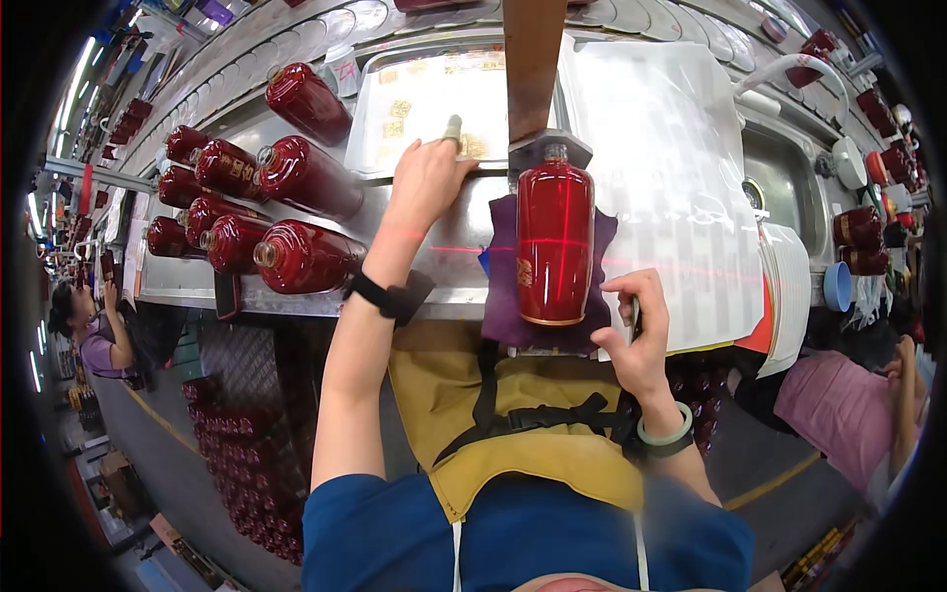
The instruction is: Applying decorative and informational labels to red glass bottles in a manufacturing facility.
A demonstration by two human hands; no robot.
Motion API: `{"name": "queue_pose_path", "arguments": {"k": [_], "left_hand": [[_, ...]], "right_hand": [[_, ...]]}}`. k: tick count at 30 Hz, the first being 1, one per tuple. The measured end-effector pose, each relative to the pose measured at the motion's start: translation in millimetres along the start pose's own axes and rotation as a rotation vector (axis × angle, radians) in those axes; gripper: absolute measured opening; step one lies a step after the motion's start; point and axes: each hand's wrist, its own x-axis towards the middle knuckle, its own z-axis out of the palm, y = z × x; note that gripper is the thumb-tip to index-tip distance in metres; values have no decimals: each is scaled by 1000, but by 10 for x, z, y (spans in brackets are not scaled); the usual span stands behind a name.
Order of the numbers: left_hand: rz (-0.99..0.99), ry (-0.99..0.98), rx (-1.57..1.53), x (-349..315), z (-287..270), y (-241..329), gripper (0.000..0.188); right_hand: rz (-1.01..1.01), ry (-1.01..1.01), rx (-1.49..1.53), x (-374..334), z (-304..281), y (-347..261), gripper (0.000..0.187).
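A dark red glass bottle (555, 242) lies on a purple cloth (504, 261) in front of me, its neck pointing away and red light lines crossing it. My left hand (431, 178) reaches over a shallow white tray (370, 128) with gold decals (397, 117) in it. A pale cot covers its outstretched index fingertip, which is at a decal near the tray's front edge; the fingers look apart. Just right of the bottle's base is my right hand (641, 331), thumb and index finger apart, the other fingers curled around something slim and dark, mostly hidden.
Several red bottles (309, 178) lie on the metal bench at the left. A wooden post (534, 69) rises behind the bottle. White sheets (661, 197) cover the right side, before a metal sink (789, 173). Other people (838, 414) are at both sides.
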Motion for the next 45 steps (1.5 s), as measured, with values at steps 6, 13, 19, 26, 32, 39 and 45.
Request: {"name": "queue_pose_path", "arguments": {"k": [6,13,19,26,32,39,45], "left_hand": [[167,175,-48,-230,3,-102,41],[64,248,-117,-287,43,-246,17],[32,181,-120,-249,11,-300,45],[-64,163,-288,-259,-87,-285,46],[-67,352,-356,-381,-365,137,46],[432,418,-629,-569,-562,975,37],[383,141,-545,-728,-675,1014,50]], "right_hand": [[-150,5,-173,83,110,-97,53],[-387,-7,-424,99,239,-91,60],[-340,-26,-468,71,250,-86,67],[-412,4,-516,77,291,-59,71],[-551,71,-610,89,299,4,61],[-352,-82,-232,187,57,-101,51],[-78,33,-138,432,-192,-142,27]]}}
